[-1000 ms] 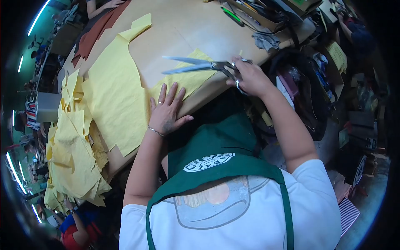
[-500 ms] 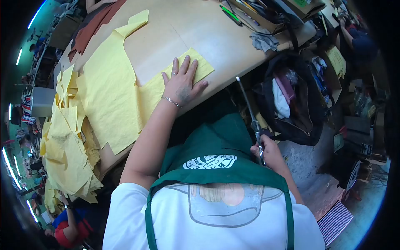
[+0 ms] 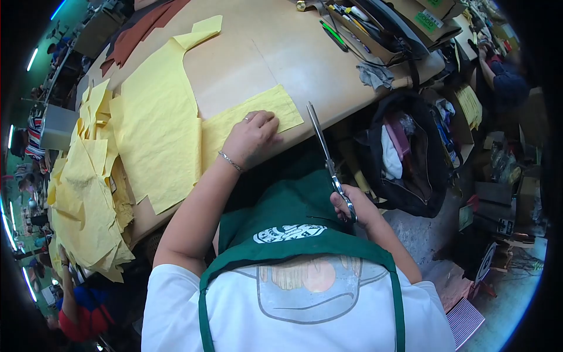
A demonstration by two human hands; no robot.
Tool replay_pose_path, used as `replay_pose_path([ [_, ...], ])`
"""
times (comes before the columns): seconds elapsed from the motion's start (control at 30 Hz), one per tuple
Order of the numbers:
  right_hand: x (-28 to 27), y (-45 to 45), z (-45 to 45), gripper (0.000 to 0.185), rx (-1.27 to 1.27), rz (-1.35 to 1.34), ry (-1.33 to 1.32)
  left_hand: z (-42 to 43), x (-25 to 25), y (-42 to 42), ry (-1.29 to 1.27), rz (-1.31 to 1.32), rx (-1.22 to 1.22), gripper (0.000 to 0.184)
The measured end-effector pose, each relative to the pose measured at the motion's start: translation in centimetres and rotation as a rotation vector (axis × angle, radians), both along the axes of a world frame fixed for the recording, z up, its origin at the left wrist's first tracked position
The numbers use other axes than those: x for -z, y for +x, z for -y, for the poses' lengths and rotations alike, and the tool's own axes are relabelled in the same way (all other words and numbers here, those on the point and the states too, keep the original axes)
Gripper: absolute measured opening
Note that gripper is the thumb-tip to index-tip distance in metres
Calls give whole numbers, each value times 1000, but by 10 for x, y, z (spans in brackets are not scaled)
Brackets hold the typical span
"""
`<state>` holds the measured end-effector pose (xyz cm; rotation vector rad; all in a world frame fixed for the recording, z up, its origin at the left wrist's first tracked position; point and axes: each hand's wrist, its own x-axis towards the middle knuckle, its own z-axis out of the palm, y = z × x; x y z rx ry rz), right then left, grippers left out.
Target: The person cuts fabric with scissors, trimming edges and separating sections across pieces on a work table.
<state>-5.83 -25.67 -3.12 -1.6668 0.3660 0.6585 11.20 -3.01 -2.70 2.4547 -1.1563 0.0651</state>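
Head view: the left hand (image 3: pixel 253 138) rests on the yellow strip (image 3: pixel 281 110), by the near edge of the table (image 3: pixel 231 70); half a sec. ago its fingers lay flat & spread, now they are bent & close together; whether they pinch the strip, I cannot tell; the strip lies along the near edge as prev., w/ its free end toward the right corner; its other end meets the big yellow sheet (image 3: pixel 158 117), which also keeps its pos. on the left part of the table.

The right hand (image 3: pixel 362 206) is closed around the scissors (image 3: pixel 330 166), in front of the green apron (image 3: pixel 281 202), on the person's side of the near edge; 1 sec. ago the blades were open across the strip, now they look together, w/ the tip up at the near edge, just beside the strip's free end; vs. half a sec. ago, the tip is nearer to this end.

The rest looks approx. the same: the pile of yellow pieces (image 3: pixel 88 199) hangs over the near edge at its left end; red-brown material (image 3: pixel 141 35) lies at the far left edge; green pens (image 3: pixel 332 36) & a grey cloth (image 3: pixel 375 76) are nr the right corner; the black bag (image 3: pixel 413 202) is beyond the near edge, below this corner.
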Motion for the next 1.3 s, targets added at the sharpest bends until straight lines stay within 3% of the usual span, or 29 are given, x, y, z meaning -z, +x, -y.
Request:
replay_pose_path([
  [0.23, 0, -7, -5, 59, 16, -15, 9, -12, -12, -11, 210, -94, -81, 63],
  [0.43, -1, -7, -6, 59, -47, 32, -119, -11, 4, -31, 127, -46, -139, 55],
  [0.57, -3, -11, 0, 58, -44, -14, -52, -17, 26, -24, 2, -96, -187, 47],
  [0.73, -3, -20, 12, 59, -50, -74, 162, -1, 12, -27, 100, -23, -243, 51],
  [1.3, -10, 14, -7, 67, -154, -15, -56, -1, 8, -29, 254, -26, -205, 48],
])
